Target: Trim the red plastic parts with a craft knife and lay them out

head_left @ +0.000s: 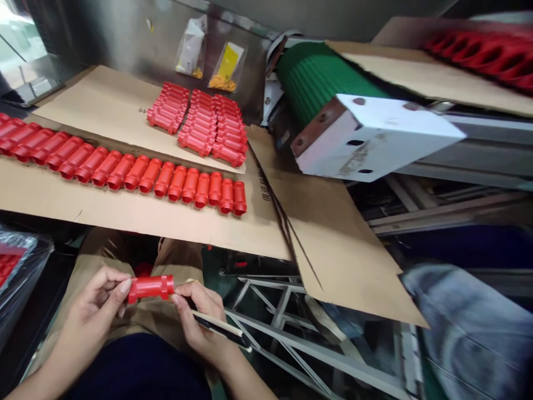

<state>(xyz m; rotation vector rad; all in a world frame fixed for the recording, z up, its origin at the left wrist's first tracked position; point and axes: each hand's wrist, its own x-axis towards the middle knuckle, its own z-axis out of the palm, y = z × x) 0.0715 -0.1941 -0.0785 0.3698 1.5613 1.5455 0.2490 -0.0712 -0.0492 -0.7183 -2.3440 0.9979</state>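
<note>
Above my lap, my left hand [104,297] pinches one end of a red plastic tube [150,286] between thumb and fingers. The tube lies roughly level, with ribbed collars near its ends. My right hand [200,308] is closed at the tube's other end, its thumb and forefinger at the rim. A thin cream-and-black tool [220,325] sticks out of that hand toward the lower right; its kind I cannot make out. Whether the fingertips also pinch something small is hidden. Just beyond, a row of similar red tubes [164,179] lies on a cardboard sheet [137,205].
More red tubes [197,122] lie in columns at the back, near two bags [227,64] with small orange pieces. A green conveyor belt [325,78] with a white metal end bracket [375,139] juts in at right. A plastic-lined bin [29,278] stands left; a person's denim-clad leg [470,322] is at right.
</note>
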